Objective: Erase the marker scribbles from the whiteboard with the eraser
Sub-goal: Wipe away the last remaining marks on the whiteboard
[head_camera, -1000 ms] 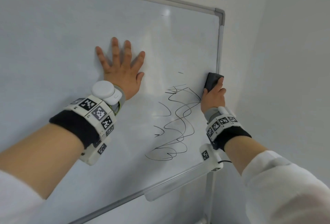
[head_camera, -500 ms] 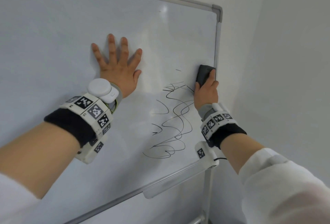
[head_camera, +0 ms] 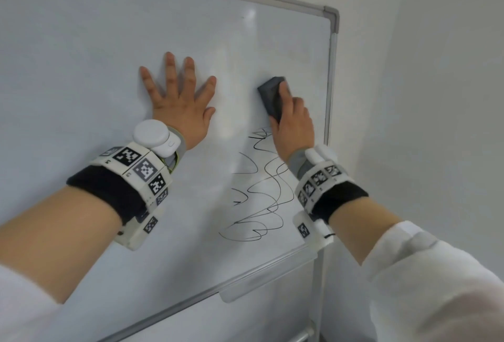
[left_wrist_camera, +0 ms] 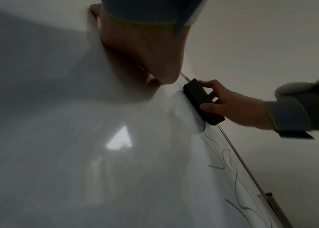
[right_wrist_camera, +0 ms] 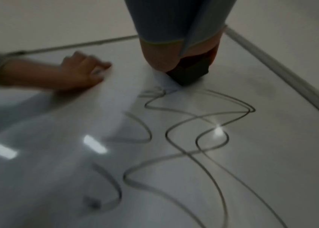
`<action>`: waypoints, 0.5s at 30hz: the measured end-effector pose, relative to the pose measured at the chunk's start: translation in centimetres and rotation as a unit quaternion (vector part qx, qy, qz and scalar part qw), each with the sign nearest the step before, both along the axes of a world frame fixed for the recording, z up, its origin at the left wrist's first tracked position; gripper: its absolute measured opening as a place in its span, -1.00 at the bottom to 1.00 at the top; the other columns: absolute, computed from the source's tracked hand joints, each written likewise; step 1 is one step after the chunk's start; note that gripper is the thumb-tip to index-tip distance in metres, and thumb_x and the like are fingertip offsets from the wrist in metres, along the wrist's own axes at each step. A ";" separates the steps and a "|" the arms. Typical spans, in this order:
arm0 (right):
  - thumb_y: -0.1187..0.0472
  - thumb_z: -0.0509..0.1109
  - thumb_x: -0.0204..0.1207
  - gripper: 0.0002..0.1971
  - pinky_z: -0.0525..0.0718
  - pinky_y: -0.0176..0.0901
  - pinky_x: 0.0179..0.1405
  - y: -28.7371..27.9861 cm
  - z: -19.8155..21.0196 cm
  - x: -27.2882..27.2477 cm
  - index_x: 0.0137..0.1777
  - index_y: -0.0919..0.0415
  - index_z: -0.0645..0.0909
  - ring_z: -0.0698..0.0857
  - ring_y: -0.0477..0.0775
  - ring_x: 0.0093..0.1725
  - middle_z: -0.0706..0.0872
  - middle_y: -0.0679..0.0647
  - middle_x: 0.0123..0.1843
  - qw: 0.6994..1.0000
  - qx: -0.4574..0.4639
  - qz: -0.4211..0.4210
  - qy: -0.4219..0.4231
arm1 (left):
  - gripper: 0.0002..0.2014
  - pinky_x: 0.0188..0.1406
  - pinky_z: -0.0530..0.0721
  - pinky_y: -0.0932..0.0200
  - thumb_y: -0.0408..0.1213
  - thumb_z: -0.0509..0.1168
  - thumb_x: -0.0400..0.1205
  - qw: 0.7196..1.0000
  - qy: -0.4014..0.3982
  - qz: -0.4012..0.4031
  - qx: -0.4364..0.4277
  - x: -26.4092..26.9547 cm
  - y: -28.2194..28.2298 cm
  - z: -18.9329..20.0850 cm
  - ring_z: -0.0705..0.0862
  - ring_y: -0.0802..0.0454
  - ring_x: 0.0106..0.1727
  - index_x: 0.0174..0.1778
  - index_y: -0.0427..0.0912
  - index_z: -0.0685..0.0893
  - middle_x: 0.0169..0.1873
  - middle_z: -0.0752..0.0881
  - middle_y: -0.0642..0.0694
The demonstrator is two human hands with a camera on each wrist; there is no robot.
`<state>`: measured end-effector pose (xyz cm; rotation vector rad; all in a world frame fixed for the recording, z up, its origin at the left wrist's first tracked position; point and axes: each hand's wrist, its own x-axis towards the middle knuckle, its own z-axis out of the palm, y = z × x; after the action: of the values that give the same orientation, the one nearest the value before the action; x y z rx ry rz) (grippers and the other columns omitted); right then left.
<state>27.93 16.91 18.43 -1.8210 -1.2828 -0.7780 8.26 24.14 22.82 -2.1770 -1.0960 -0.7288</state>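
The right hand (head_camera: pixel 293 123) grips the eraser (head_camera: pixel 271 97), flat on the whiteboard (head_camera: pixel 81 68) just above the scribbles (head_camera: pixel 261 191), and covers its lower end. The left hand (head_camera: pixel 181 107) lies flat on the board, fingers spread. The right wrist view is blurred; its fingertips are hidden.

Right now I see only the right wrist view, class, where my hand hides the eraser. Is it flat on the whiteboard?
Observer: Yes; the left wrist view shows the eraser lying flat against the whiteboard.
Operator: How does the right hand hold it?
Observer: The right hand grips its long sides, thumb on one, fingers on the other.
Operator: And the left hand?
Observer: The head view shows the left hand pressed flat, fingers spread, left of the scribbles.
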 end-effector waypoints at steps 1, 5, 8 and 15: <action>0.21 0.37 0.44 -0.32 0.60 0.17 -0.15 0.0 -1.3 -0.7 0.56 0.18 0.24 0.57 0.38 -0.09 0.55 0.35 0.13 0.999 0.009 0.023 -0.041 | -0.45 0.38 -0.22 -0.61 0.07 -0.14 0.69 1.000 0.000 -0.001 0.000 0.0 0.0 0.0 -0.27 -0.44 0.57 0.61 0.06 -0.03 0.62 -0.15 -0.28; 0.07 0.17 0.47 -0.45 0.60 0.06 -0.10 -1.0 -6.5 -1.9 0.48 0.11 0.22 0.59 0.32 -0.08 0.60 0.31 0.08 0.988 -0.004 0.068 -0.141 | -0.45 0.38 -0.23 -0.61 0.06 -0.12 0.68 1.000 -0.002 -0.008 -0.001 -0.1 -0.1 0.1 -0.27 -0.45 0.57 0.60 0.05 -0.01 0.62 -0.15 -0.29; 0.07 0.19 0.47 -0.46 0.64 0.08 -0.14 -1.3 -6.2 -1.2 0.47 0.09 0.24 0.61 0.33 -0.11 0.62 0.30 0.08 0.983 -0.018 0.083 -0.166 | -0.45 0.38 -0.22 -0.60 0.06 -0.12 0.68 1.000 0.002 -0.008 0.000 -0.2 -0.1 -0.1 -0.27 -0.45 0.57 0.60 0.05 -0.01 0.62 -0.16 -0.30; 0.32 0.39 0.42 -0.35 0.61 0.19 0.01 -0.7 -3.7 -0.4 0.53 0.13 0.31 0.54 0.38 -0.03 0.54 0.31 0.18 0.997 0.029 0.065 -0.005 | -0.46 0.43 -0.23 -0.54 -0.02 -0.08 0.70 1.000 -0.007 -0.013 -0.007 -0.1 -0.9 -1.4 -0.27 -0.44 0.58 0.61 -0.02 -0.02 0.61 -0.18 -0.31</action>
<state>27.53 16.22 14.76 -1.6721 -1.3580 -0.7462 8.11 23.26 21.39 -2.2049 -1.0861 -0.7503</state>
